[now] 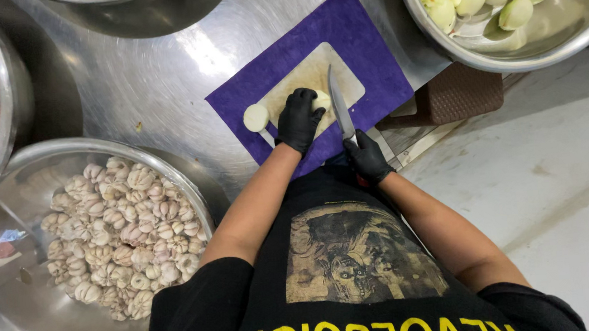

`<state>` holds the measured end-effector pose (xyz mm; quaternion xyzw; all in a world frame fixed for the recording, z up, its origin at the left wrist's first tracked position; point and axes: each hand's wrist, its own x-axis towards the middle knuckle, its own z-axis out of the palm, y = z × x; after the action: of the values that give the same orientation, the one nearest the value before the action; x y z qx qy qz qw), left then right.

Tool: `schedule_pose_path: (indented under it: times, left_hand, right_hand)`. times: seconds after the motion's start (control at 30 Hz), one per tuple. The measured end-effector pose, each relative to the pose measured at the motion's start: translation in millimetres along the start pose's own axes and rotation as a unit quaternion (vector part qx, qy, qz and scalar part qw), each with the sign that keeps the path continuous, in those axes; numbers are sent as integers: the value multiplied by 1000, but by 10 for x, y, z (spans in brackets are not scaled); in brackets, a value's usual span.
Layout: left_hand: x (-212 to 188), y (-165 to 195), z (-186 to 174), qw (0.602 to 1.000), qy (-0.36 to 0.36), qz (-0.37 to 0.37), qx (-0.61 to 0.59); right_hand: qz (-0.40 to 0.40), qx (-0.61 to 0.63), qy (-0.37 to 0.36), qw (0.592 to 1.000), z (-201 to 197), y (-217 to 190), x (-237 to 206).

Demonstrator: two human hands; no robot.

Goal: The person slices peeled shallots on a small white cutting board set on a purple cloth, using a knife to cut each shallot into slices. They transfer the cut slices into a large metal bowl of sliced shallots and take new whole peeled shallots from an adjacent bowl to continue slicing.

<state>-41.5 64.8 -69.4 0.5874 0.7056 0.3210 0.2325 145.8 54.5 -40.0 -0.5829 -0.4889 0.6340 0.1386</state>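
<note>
Cutting is in hand. At frame centre, the left hand (298,118) clamps a peeled onion half (320,100) on the purple cutting board (363,51); the right hand (367,157) is closed around a knife (339,103) just beside it. The next stroke likely calls for tucked fingertips. Another half (256,116) lies left; the table edge runs close at lower right, with open steel above.

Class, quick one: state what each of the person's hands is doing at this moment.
Left hand: closed over a peeled onion half on the purple cutting board.
Right hand: closed on the handle of a knife.
</note>
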Motion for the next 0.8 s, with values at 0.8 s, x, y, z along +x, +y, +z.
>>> schedule_pose_path:
  times: [0.8]
  left_hand:
    - [30, 80, -18, 993, -66, 25, 93]
  right_hand:
    - [37, 171, -35, 984, 46, 22, 31]
